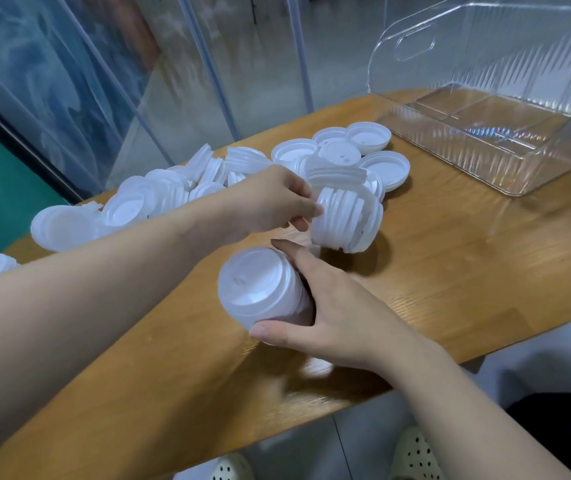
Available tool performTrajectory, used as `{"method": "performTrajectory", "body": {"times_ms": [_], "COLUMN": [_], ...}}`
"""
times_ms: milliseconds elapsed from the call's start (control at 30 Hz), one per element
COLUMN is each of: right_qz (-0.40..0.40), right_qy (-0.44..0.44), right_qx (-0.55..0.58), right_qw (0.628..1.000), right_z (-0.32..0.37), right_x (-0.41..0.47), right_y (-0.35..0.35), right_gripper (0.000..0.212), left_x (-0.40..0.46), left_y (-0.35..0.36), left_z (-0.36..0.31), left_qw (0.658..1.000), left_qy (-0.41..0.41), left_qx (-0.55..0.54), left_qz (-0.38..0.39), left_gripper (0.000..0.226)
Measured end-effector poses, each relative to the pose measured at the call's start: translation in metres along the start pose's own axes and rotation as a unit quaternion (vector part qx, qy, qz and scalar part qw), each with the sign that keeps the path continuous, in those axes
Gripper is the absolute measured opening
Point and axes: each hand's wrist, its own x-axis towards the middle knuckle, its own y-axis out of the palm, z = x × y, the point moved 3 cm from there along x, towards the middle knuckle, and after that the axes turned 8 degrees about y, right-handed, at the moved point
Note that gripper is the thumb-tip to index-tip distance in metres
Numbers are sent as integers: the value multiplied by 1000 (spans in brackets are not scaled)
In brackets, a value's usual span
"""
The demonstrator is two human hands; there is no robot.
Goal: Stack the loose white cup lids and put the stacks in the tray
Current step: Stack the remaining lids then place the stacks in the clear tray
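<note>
Right hand (332,306): fingers curled round a neat stack (263,289) lying on its side, near counter (450,271) centre.
Left hand (277,199): fingers pinching a ragged stack (346,223) at 12 o'clock of the first.
Loose lids (131,206): heaped from 9 to 12 o'clock.
Tray (519,116): 2 o'clock, nothing in it.
Tip: square the ragged rims before nesting the two stacks; squeeze lightly, they'd likely splay.

On the table (450,271), the tray (506,147) sits at the far right. The loose lids (173,192) spread across the far left. Between them lies a tipped stack (346,223) on its side; a second stack (263,289) lies nearer, just before it.
</note>
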Motion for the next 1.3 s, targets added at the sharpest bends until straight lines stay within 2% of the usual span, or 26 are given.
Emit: {"method": "performTrajectory", "body": {"times_ms": [300, 400, 600, 700, 767, 867, 933, 1100, 1300], "right_qz": [-3, -4, 1, 0, 0, 6, 9, 3, -1], "right_qy": [-4, -2, 3, 0, -4, -16, -24, -29, -30], "right_qx": [7, 7, 12, 5, 9, 26, 32, 25, 24], "right_qw": [1000, 1000, 1000, 1000, 1000, 1000, 999, 999, 999], "right_z": [1, 1, 2, 2, 1, 1, 2, 0, -1], "right_x": [1, 2, 1, 1, 2, 4, 4, 3, 3], "right_y": [0, 0, -1, 0, 1, 2, 2, 1, 1], "right_gripper": [105, 107, 103, 102, 96, 89, 85, 83, 84], "left_x": [-11, -15, -27, -30, -33, -39, -42, -44, -54], "left_y": [-8, -14, -27, -32, -35, -34, -31, -29, -32], "left_z": [6, 8, 13, 19, 19, 14, 16, 23, 44], "left_qw": [993, 988, 987, 992, 996, 971, 951, 946, 940], "left_qy": [-23, -32, -26, -19, -1, 66, 91, 69, 41], "left_qx": [-113, -148, -143, -85, 18, 214, 283, 306, 332], "left_qz": [-19, -29, -68, -87, -89, -85, -85, -80, -75], "left_gripper": [8, 13, 20, 16, 15, 16, 14, 6, 21]}}
